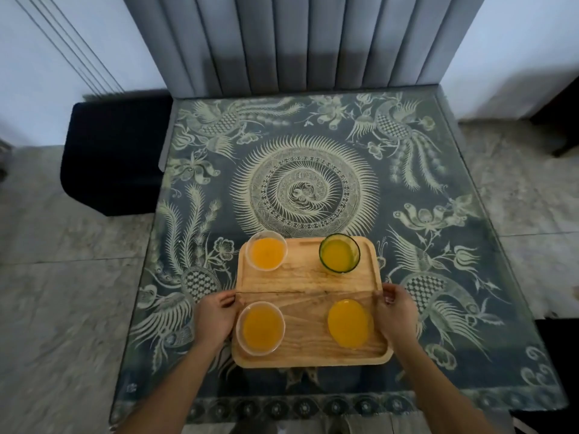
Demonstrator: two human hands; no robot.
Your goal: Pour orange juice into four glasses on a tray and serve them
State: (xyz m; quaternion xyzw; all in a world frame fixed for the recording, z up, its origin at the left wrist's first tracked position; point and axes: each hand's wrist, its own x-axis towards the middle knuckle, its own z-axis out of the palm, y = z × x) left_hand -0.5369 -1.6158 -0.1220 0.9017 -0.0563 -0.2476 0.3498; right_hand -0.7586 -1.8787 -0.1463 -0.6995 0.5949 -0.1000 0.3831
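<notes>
Gripping wooden tray [308,286] edges, left hand [214,316] and right hand [395,311]; four glasses [266,254] of juice aboard, over counter [300,170].

- The tray [308,286] lies over the near half of the table [313,170].
- One glass stands in each corner of the tray: far-left glass [266,254], far-right glass [339,254], near-left glass [260,328], near-right glass [348,323].
- The left hand [214,314] grips the tray's left edge, and the right hand [396,308] grips its right edge.
- A chair [300,42] stands behind the table.
- A stool [116,155] stands beside the table's far-left corner.
</notes>
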